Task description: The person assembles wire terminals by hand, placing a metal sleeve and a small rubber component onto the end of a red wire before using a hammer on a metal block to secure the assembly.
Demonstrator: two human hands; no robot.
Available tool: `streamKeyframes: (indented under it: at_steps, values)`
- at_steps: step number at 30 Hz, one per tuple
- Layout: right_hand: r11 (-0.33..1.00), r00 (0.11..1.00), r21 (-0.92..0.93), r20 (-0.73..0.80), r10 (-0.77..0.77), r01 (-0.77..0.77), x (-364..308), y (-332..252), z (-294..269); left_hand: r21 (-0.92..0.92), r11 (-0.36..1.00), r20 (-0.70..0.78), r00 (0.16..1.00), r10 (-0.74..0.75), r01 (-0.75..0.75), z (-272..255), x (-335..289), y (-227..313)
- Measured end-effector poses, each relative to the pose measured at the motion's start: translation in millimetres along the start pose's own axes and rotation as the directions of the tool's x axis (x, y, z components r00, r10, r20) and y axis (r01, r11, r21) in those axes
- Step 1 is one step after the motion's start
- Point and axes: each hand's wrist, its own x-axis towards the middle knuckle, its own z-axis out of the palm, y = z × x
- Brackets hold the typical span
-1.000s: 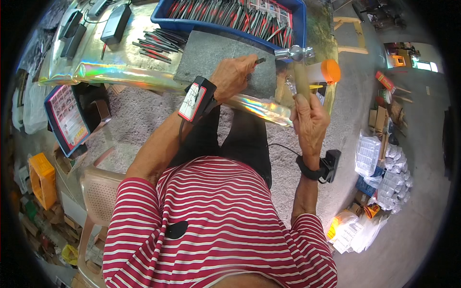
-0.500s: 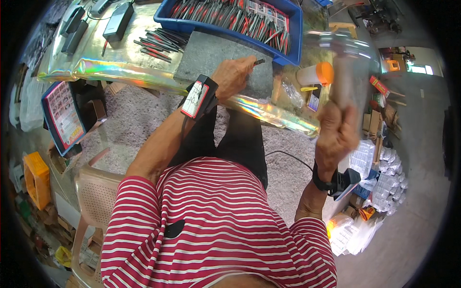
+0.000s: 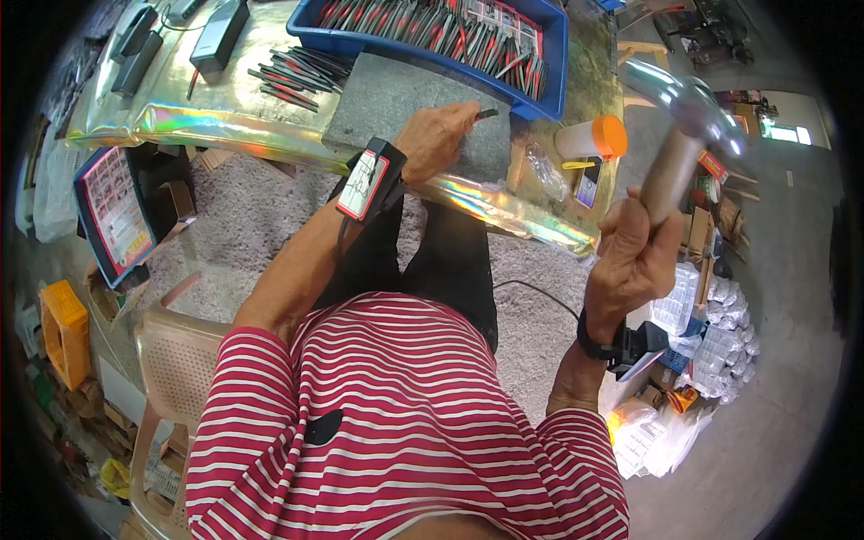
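Note:
My left hand (image 3: 434, 139) rests on a flat grey stone block (image 3: 396, 90), its fingers pinched on a thin dark piece (image 3: 487, 114) whose tip sticks out to the right. The rest of that piece is hidden by the fingers. Raised off to the right of the block, my right hand (image 3: 633, 256) grips a hammer (image 3: 670, 175) by its brownish handle. The shiny metal head points up and away from me. Left of the block lies a loose pile of slim black-and-red pieces (image 3: 301, 76). A blue bin (image 3: 423, 56) behind the block holds many similar ones.
Right of the block are an orange-lidded jar (image 3: 589, 139), crumpled clear plastic (image 3: 546, 171) and a phone (image 3: 588, 184). Grey boxy devices (image 3: 220, 38) stand at the table's left. A plastic chair (image 3: 180, 360) is beside me on the left; wrapped packs (image 3: 720, 337) lie on the right.
The hammer, blurred half a second ago, now shows more sharply, with its head farther right and its handle tilted to the right. My left hand keeps its pinch on the block.

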Motion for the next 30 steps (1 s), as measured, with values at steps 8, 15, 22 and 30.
streamKeyframes:
  at_steps: [8,15,22,30]
  values:
    - [0.996,0.975,-0.085,0.22,0.004,0.015,-18,45,32,0.022,1.0,-0.015,1.0,0.014,-0.013,2,-3,-1]
    - [0.891,0.855,0.132,0.37,0.362,-0.434,-45,88,71,0.038,0.999,-0.006,1.0,0.011,-0.01,1,3,4]
    - [0.416,0.656,0.507,0.6,0.459,-0.755,-62,90,100,-0.134,0.977,0.003,0.986,-0.169,0.168,-5,7,0]
    - [0.52,0.594,0.341,0.656,0.466,-0.784,-62,93,98,-0.289,0.942,0.005,0.984,-0.178,0.172,3,71,-21]
